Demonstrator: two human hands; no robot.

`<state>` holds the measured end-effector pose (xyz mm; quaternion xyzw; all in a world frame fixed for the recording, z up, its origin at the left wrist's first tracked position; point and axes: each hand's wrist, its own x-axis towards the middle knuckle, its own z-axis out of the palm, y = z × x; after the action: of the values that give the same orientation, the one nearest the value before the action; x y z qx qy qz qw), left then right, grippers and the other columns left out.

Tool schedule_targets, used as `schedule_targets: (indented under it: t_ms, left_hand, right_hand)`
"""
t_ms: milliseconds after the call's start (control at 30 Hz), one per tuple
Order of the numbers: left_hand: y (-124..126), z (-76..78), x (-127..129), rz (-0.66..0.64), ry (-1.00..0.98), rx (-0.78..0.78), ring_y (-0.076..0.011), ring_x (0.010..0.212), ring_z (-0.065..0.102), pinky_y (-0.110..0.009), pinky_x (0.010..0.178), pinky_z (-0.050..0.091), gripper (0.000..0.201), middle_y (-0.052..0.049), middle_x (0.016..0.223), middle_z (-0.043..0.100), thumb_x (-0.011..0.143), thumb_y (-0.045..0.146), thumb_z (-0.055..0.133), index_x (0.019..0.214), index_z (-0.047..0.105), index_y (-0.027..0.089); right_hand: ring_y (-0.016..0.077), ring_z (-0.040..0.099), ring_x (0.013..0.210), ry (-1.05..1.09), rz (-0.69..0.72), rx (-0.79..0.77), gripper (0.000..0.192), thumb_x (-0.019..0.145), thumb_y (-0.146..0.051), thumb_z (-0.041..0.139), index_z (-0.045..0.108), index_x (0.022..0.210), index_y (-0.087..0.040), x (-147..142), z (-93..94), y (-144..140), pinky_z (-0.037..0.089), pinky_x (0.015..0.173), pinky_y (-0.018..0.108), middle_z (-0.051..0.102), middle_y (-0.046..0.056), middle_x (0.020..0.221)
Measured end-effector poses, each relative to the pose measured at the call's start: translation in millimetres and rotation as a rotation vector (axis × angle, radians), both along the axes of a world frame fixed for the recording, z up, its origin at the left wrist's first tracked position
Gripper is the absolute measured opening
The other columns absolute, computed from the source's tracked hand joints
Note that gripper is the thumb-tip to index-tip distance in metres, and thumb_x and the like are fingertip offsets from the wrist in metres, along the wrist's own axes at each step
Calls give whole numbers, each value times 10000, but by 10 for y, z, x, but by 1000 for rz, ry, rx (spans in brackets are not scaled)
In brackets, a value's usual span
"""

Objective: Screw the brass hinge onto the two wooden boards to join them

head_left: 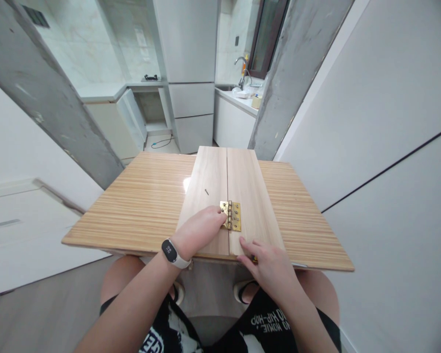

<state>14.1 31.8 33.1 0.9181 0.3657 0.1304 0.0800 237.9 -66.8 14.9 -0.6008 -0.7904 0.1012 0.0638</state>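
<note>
A brass hinge (235,216) lies opened flat across the seam between two pale wooden boards, the left board (210,169) and the right board (244,171). My left hand (202,225), with a band on its wrist, has thumb and fingertips pinched together over the hinge's left leaf; whatever is between them is too small to make out. At the front edge of the right board, my right hand (268,264) is curled closed around something mostly hidden, of which a yellow bit shows. One loose screw (206,191) rests on the left board beyond my left hand.
The boards lie across a wood-grain tabletop (143,196), its front edge above my knees. A white panel (397,147) stands on the right, a white cabinet (29,215) on the left. Farther off are a fridge (191,98) and a sink faucet (241,68).
</note>
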Motion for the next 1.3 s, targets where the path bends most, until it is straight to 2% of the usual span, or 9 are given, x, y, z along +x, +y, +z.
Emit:
schedule_targets:
  t_ms: [200, 400, 533, 633, 767, 900, 1000, 1167, 1300]
  left_hand:
    - [54, 0, 72, -28, 40, -24, -259, 929, 699, -372, 876, 555, 226, -121, 938, 719, 951, 26, 539, 869, 702, 158]
    - [24, -58, 15, 121, -161, -138, -240, 923, 705, -346, 838, 550, 194, -81, 982, 745, 946, 74, 578, 1024, 715, 186]
    - [-83, -160, -4, 220, -375, -222, -213, 887, 704, -306, 786, 538, 218, -54, 973, 752, 926, 93, 619, 1096, 707, 197]
    - [-129, -232, 17, 264, -481, -266, -205, 868, 707, -293, 765, 538, 251, -48, 955, 758, 919, 91, 621, 1130, 703, 200]
    - [-157, -275, 42, 296, -573, -292, -199, 868, 717, -291, 785, 550, 254, -50, 955, 768, 926, 107, 631, 1149, 707, 202]
    - [-199, -278, 56, 332, -585, -269, -204, 876, 720, -304, 807, 550, 232, -47, 955, 773, 934, 127, 644, 1137, 719, 209]
    - [-224, -285, 73, 360, -578, -245, -208, 882, 722, -308, 808, 547, 223, -46, 964, 778, 925, 121, 654, 1115, 727, 212]
    - [-231, -297, 90, 386, -582, -248, -208, 894, 724, -307, 823, 554, 246, -49, 987, 781, 923, 119, 651, 1134, 730, 218]
    - [-225, -294, 91, 383, -568, -260, -208, 882, 724, -305, 816, 554, 271, -44, 971, 782, 911, 115, 658, 1152, 725, 220]
  right_hand:
    - [269, 761, 876, 0, -12, 7, 380, 1015, -373, 616, 702, 1369, -265, -15, -4, 5, 487, 691, 342, 793, 65, 999]
    - [269, 747, 859, 135, -20, 15, 339, 972, -374, 691, 739, 1287, -259, 32, 69, -11, 491, 714, 350, 794, 58, 991]
    - [204, 634, 658, 478, -163, 125, 308, 964, -528, 687, 761, 969, -228, 106, 429, 55, 441, 657, 338, 678, 11, 709]
    - [161, 491, 589, 861, -243, 308, 452, 982, -569, 646, 597, 699, -220, 46, 738, 213, 355, 573, 314, 520, -6, 616]
    - [142, 331, 485, 1363, -63, 201, 572, 1061, -630, 411, 385, 635, -249, -170, 988, 492, 281, 487, 313, 359, -35, 529]
    - [160, 496, 598, 802, 2, 186, 421, 978, -547, 641, 535, 723, -230, -220, 984, 675, 375, 577, 309, 540, -7, 650]
    - [240, 676, 852, 355, 41, 119, 294, 853, -451, 808, 684, 1006, -234, -126, 770, 766, 498, 756, 367, 724, 64, 1002]
    - [389, 585, 1393, 187, 165, -19, 914, 697, -536, 907, 568, 1488, -231, -65, 311, 968, 507, 1094, 505, 490, 198, 1616]
    - [381, 566, 1424, 186, 250, -37, 908, 748, -524, 843, 530, 1541, -213, -113, 160, 1120, 478, 1160, 509, 496, 174, 1627]
